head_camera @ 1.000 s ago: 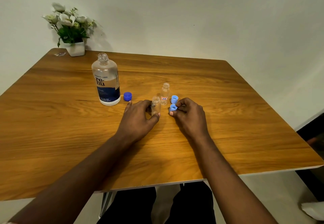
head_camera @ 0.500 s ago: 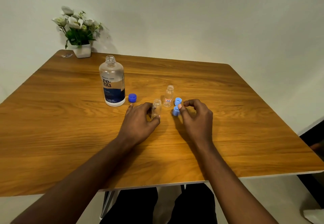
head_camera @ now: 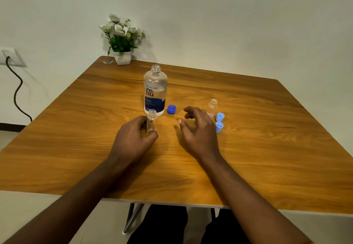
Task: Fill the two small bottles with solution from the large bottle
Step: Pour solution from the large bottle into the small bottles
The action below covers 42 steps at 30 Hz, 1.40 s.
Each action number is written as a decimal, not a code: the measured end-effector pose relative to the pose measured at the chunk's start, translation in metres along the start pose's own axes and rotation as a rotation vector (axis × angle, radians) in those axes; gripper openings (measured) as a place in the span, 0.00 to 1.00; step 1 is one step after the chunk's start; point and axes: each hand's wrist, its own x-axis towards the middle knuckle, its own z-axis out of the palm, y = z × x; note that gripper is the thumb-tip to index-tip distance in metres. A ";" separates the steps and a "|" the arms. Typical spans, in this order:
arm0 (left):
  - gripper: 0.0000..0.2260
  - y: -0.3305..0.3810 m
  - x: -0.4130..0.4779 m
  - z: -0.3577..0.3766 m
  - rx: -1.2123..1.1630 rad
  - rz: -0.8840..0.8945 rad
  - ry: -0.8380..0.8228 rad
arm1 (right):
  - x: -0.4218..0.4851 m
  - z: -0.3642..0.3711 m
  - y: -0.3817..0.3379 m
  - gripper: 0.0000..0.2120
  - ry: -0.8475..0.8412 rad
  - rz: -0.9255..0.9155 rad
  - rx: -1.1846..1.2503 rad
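Observation:
The large clear bottle (head_camera: pixel 155 89) with a dark blue label stands uncapped near the middle of the wooden table (head_camera: pixel 267 148). Its dark blue cap (head_camera: pixel 171 109) lies just to its right. My left hand (head_camera: pixel 133 138) grips one small clear bottle (head_camera: pixel 152 120), uncapped and upright, in front of the large bottle. The second small bottle (head_camera: pixel 212 107) stands open further right, partly behind my right hand (head_camera: pixel 198 129). That hand hovers with fingers apart and holds nothing. Two light blue caps (head_camera: pixel 219 117) (head_camera: pixel 219 126) lie right of it.
A white pot of flowers (head_camera: pixel 122 39) stands at the table's far left corner, with a small scrap (head_camera: pixel 108 62) beside it. A wall socket with a black cable (head_camera: pixel 17 91) is on the left wall. My legs and a chair leg show below the front edge.
My left hand has carried the small bottle left, close to the large bottle. My right hand let go of the light blue cap and moved left, open. The camera has turned.

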 end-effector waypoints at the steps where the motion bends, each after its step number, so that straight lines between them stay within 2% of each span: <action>1: 0.16 -0.004 0.001 -0.005 -0.004 -0.010 0.008 | 0.004 0.008 -0.006 0.18 -0.016 0.022 0.027; 8: 0.12 -0.018 0.005 -0.018 -0.047 -0.032 0.093 | 0.031 0.052 -0.028 0.37 -0.043 0.186 0.128; 16: 0.12 -0.023 0.010 -0.017 -0.106 -0.049 0.112 | 0.052 0.077 -0.034 0.46 -0.025 0.234 0.193; 22: 0.08 -0.026 0.012 -0.016 -0.099 -0.044 0.121 | 0.059 0.088 -0.043 0.44 0.031 0.222 0.255; 27: 0.09 -0.027 0.012 -0.016 -0.100 -0.032 0.119 | 0.058 0.083 -0.042 0.40 0.058 0.206 0.272; 33: 0.16 -0.025 0.010 -0.017 -0.129 -0.008 0.167 | 0.051 0.064 -0.035 0.38 0.035 0.121 0.252; 38: 0.24 -0.023 0.005 -0.021 -0.169 0.026 0.221 | 0.050 0.048 -0.023 0.42 0.003 0.020 0.147; 42: 0.22 -0.024 0.005 -0.024 -0.195 0.011 0.254 | 0.050 0.038 -0.013 0.44 -0.009 -0.059 0.034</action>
